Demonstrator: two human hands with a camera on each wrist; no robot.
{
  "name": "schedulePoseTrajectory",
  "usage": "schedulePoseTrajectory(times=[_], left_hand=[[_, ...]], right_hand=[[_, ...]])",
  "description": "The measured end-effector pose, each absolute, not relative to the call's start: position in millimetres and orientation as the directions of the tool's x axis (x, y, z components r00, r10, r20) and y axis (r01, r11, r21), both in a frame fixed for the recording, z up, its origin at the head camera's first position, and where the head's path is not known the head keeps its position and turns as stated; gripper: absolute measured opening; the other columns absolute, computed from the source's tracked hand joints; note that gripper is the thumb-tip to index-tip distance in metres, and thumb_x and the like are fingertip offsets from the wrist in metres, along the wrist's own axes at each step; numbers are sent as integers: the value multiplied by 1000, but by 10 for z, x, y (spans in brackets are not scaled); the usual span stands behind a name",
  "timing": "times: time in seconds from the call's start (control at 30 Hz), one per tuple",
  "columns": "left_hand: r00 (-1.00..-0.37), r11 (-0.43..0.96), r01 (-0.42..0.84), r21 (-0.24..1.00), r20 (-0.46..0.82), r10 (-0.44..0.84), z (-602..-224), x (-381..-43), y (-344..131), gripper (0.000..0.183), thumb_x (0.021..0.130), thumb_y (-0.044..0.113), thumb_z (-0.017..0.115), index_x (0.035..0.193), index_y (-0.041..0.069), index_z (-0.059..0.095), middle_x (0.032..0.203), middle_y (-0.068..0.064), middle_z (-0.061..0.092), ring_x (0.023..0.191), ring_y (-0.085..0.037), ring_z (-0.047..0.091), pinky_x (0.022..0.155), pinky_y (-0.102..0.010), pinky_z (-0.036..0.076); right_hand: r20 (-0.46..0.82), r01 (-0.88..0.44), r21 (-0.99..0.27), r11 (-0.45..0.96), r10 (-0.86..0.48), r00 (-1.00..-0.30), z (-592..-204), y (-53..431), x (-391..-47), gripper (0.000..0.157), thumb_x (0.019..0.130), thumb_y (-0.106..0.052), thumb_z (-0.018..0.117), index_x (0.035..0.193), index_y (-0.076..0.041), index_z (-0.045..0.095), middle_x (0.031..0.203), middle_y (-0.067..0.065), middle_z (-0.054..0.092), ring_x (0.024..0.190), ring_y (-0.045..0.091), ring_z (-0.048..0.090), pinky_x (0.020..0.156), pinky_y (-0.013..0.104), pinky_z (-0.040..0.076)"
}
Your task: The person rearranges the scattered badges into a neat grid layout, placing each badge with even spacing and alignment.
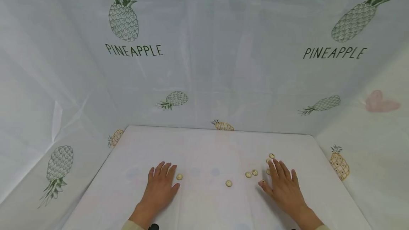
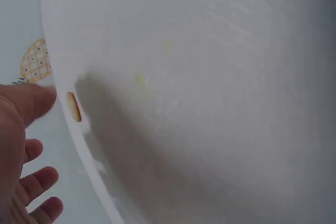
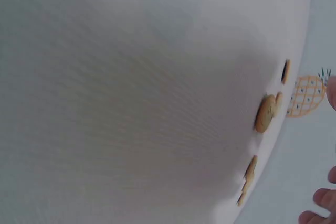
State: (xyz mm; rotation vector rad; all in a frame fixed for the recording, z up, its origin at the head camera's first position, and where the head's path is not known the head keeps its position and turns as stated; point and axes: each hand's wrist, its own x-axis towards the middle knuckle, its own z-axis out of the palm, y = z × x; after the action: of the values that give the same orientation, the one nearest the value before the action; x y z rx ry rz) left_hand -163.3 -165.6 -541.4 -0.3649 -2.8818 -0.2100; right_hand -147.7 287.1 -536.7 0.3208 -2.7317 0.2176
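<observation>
My left hand (image 1: 161,189) hovers palm down over the left part of the table, fingers spread and relaxed, holding nothing. Just right of its fingertips lies a small round tan biscuit (image 1: 179,176), which the left wrist view shows edge-on beyond the thumb. On the right, my other hand (image 1: 285,191) is also palm down with loose, spread fingers. Several similar biscuits lie around its thumb and fingertips, some partly covered. One near biscuit (image 3: 265,114) has face-like marks in the right wrist view. Whether the right fingers touch any, I cannot tell.
A lone biscuit (image 1: 229,183) lies between the hands, and two more (image 1: 251,174) lie left of the right hand. The white table (image 1: 204,152) has its far edge against a pineapple-printed cloth (image 1: 223,63), which also rises at both sides.
</observation>
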Motion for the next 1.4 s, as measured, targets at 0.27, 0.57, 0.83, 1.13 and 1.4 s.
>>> schedulePoseTrajectory(times=[0.27,0.57,0.83,1.13,1.4], left_hand=[[-944,954,262,145,244,222,-5507,-1778,-1562,41,93,24,83,130,14,69,125,-8,66,119,-34,55,100,-60,42],[-954,956,253,146,203,221,-5514,-1796,-1532,24,95,26,80,114,14,72,110,-5,65,103,-28,53,91,-56,42],[-956,967,235,98,203,212,-5472,-1755,-1452,28,93,29,81,106,9,66,95,-6,59,93,-27,51,85,-54,43],[-942,964,255,70,245,231,-5482,-1753,-1425,29,92,26,83,100,8,62,86,-5,51,84,-25,46,79,-53,44],[-955,965,244,95,194,222,-5453,-1740,-1418,27,94,25,81,100,8,61,87,-5,51,85,-25,46,79,-52,44]], right_hand=[[520,-400,8,916,-346,-781,-5350,2759,-1574,65,90,-36,80,138,2,55,133,22,61,120,45,57,95,63,45],[543,-453,45,891,-402,-737,-5317,2601,-1669,61,85,-28,83,132,3,60,125,20,61,112,41,59,90,60,46],[573,-464,56,884,-409,-710,-5332,2481,-1732,46,84,-27,82,119,-1,65,110,14,64,102,34,60,87,57,45],[479,-535,55,843,-492,-727,-5381,2197,-1786,32,83,-24,84,106,-11,66,99,0,59,92,21,55,85,45,45],[337,-567,29,823,-542,-770,-5347,1927,-1744,31,92,-39,81,101,-14,64,93,-4,54,87,15,44,84,40,39]])
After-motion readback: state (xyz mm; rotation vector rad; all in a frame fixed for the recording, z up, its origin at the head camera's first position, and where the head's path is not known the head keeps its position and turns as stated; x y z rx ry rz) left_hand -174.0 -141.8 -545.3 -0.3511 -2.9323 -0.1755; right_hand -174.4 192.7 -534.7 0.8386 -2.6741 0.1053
